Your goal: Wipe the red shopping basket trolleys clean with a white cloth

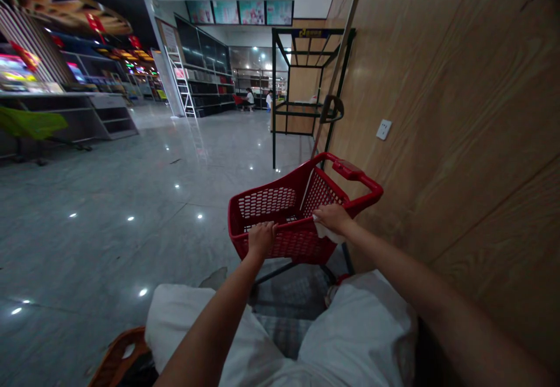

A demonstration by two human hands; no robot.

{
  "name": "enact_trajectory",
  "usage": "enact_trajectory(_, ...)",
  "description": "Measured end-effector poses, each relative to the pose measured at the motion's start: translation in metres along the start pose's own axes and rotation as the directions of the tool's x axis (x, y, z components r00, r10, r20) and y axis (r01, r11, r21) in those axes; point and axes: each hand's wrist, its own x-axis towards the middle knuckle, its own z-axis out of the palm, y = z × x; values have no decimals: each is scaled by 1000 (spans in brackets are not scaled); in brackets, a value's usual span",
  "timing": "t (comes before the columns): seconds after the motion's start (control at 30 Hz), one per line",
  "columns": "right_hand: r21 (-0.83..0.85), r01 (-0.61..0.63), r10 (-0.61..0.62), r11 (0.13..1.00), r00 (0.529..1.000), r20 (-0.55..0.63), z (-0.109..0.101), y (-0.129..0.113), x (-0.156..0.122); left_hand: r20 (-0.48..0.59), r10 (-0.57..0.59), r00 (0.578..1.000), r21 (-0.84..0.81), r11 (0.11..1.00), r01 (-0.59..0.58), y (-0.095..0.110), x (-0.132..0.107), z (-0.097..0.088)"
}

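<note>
A red plastic shopping cart [289, 241] with perforated walls stands side-on before my knees, its handle toward the wall at the right. My left hand [261, 238] is closed over the near rim of its basket. Farther right along the same rim, my right hand [333, 219] presses a white cloth [326, 234] against the cart's side, fingers bent over the edge. The cloth hangs below my palm. No goods show inside the basket. My legs in pale trousers are on either side below the cart.
A wood-panelled wall [437, 113] with a socket [384, 130] rises close on my right. Beyond the cart stands a dark metal rack [274, 101]. A brown basket [120, 355] is at my lower left. Farther off are a green cart [32, 122], a ladder [184, 84] and people sitting.
</note>
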Motion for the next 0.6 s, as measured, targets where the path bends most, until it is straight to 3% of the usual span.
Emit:
enact_trajectory(0.17, 115, 9, -1, 993, 998, -67, 10, -103, 41, -46, -14, 999, -16, 1000, 13, -1, -6, 5)
enact_trajectory(0.27, 128, 29, -17, 991, 995, -98, 13, -117, 46, -22, 27, 999, -4, 1000, -27, -9, -6, 2)
enact_trajectory(0.33, 103, 55, -46, 993, 994, -95, 12, -98, 38, -1, 39, 999, 12, 999, -39, -14, -6, -2)
enact_trajectory(0.47, 11, 27, -26, 1000, 995, -94, 5, -20, 4, -12, 27, 1000, 29, 999, -27, -24, -3, -7)
enact_trajectory(0.53, -37, 12, -18, 999, 989, -148, 2, 13, -12, -21, 14, 1000, 18, 1000, -13, -25, -2, -7)
enact_trajectory(0.6, -62, -20, 7, 998, 979, -203, 1, 27, -20, -28, -12, 1000, 7, 1000, 12, -24, -1, -7)
